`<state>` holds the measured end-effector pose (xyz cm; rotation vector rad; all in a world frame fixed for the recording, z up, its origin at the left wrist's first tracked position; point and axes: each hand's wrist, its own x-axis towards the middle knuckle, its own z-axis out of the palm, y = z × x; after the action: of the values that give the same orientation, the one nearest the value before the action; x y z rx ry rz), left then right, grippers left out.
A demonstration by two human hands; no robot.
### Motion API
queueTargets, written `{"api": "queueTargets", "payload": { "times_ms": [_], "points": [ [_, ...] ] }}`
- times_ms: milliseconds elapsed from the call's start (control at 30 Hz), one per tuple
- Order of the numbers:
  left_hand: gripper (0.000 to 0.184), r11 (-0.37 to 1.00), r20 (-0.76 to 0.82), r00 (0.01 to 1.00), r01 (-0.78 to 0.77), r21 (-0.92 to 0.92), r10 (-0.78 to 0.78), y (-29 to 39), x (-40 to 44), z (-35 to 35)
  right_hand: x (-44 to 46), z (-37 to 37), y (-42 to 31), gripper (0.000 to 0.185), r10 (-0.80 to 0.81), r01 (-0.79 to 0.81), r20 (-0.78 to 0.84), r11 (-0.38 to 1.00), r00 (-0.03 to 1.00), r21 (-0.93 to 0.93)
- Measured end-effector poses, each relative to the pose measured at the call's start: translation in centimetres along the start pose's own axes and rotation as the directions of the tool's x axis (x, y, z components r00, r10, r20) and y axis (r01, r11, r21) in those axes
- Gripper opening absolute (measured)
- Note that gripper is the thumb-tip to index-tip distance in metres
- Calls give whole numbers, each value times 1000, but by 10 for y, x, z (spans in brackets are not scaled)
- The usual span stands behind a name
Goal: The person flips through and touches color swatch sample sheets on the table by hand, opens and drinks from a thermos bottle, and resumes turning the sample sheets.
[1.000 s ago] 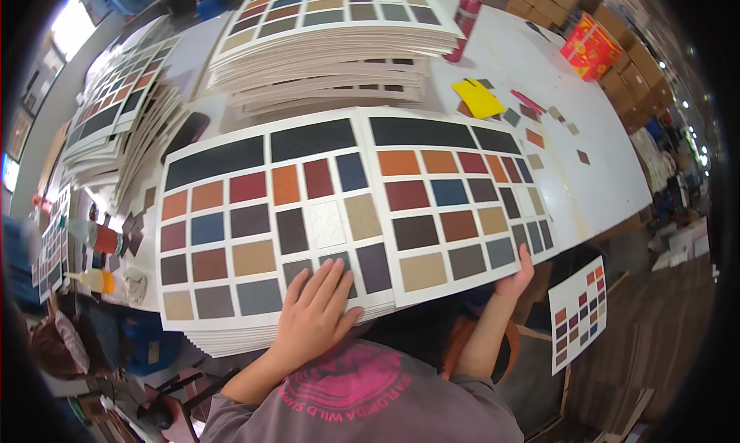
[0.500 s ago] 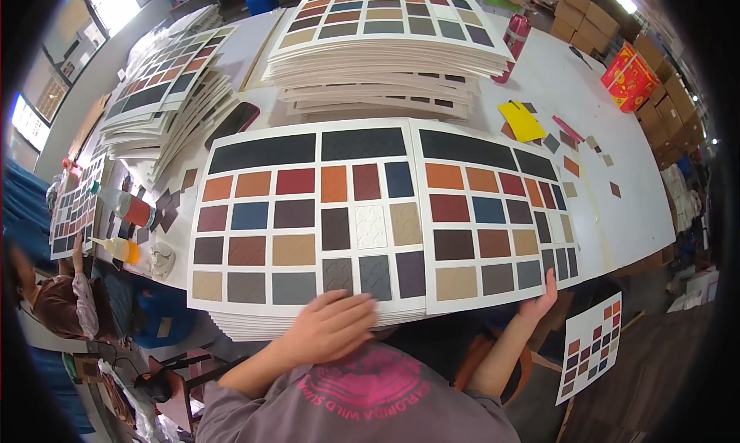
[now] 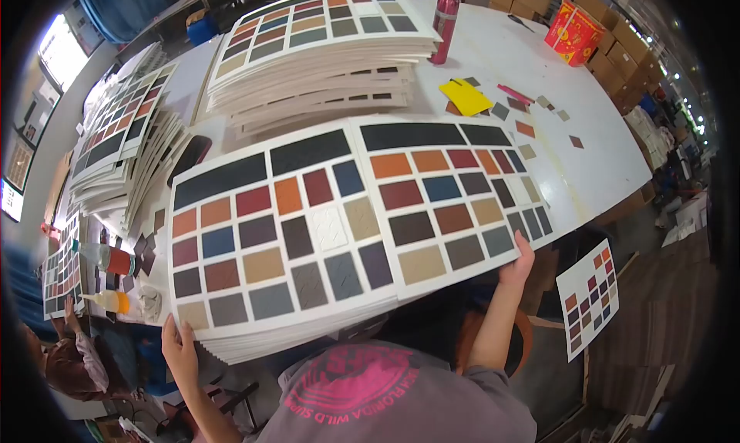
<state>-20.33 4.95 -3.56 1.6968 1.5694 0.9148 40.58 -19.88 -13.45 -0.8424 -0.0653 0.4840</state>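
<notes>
A colour swatch board (image 3: 271,239) with rows of black, orange, red, blue, brown and grey patches lies on top of a stack of boards (image 3: 285,339) at the table's near edge. My left hand (image 3: 181,352) is at its lower left corner, thumb and fingers around the corner. A second swatch board (image 3: 451,200) lies to the right, its left edge against the first. Closed on its lower right edge is my right hand (image 3: 518,262), thumb on top and the other fingers hidden beneath.
Behind are a tall stack of swatch boards (image 3: 308,84) and a leaning stack (image 3: 127,138). A red bottle (image 3: 445,30), yellow paper (image 3: 465,97), loose swatches and a red box (image 3: 574,33) are on the table (image 3: 601,134). At far left a co-worker's hand (image 3: 72,316) touches another board.
My left hand has moved from the near edge of the left board to its lower left corner. My right hand keeps hold of the right board. The view has turned.
</notes>
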Motion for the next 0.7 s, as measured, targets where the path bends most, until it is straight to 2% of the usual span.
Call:
{"api": "queueTargets", "payload": {
  "times_ms": [100, 133, 167, 200, 233, 300, 333, 367, 433, 500, 533, 567, 633, 700],
  "points": [
    [28, 992, -18, 992, -121, 39, 122, 7, 9, -14, -1, -3, -6, 28, 96, -97, 24, 995, 995, 31],
    [23, 989, -71, 987, -146, -31, 143, 10, 13, -15, -6, 5, -7, 28, 83, -84, 17, 993, 996, 80],
    [25, 930, 60, 996, -41, -365, 67, 10, 16, -17, -12, 14, -7, 28, 68, -70, 16, 989, 998, 131],
    [26, 758, 202, 978, 97, -644, 47, 10, 18, -19, -15, 16, -4, 28, 47, -48, 13, 972, 999, 229],
    [28, 499, 334, 939, 251, -830, 83, 11, 19, -20, -20, 15, -5, 31, 69, -141, 192, 909, 979, 391],
    [41, 254, 488, 873, 472, -844, 2, 24, 18, -12, -37, 38, -10, 35, 19, -92, 189, 917, 982, 388],
    [51, 298, 479, 878, 457, -838, 2, 27, 15, -5, -45, 46, -11, 36, 69, -181, 269, 890, 961, 418],
    [54, 298, 466, 882, 466, -833, -76, 39, 9, 4, -52, 57, -13, 38, 115, -269, 346, 856, 931, 441],
    [53, 344, 511, 859, 485, -804, -15, 43, 4, 20, -74, 96, -7, 39, 124, -255, 355, 901, 927, 350],
    [53, 380, 506, 862, 475, -794, -20, 53, -2, 28, -86, 109, 14, 39, 197, -330, 404, 897, 894, 293],
    [57, 469, 484, 875, 417, -779, 27, 52, -3, 32, -95, 122, 23, 38, 272, -421, 444, 862, 854, 283],
    [58, 484, 476, 879, 404, -776, 30, 45, -2, 34, -106, 138, 31, 37, 344, -508, 480, 819, 807, 266],
    [63, 513, 459, 888, 376, -771, 39, 30, -2, 38, -126, 166, 50, 34, 412, -544, 449, 810, 793, 218],
    [68, 418, 476, 877, 407, -812, 72, 42, -5, 40, -140, 174, 72, 30, 566, -655, 370, 732, 737, 185]
  ]
}}
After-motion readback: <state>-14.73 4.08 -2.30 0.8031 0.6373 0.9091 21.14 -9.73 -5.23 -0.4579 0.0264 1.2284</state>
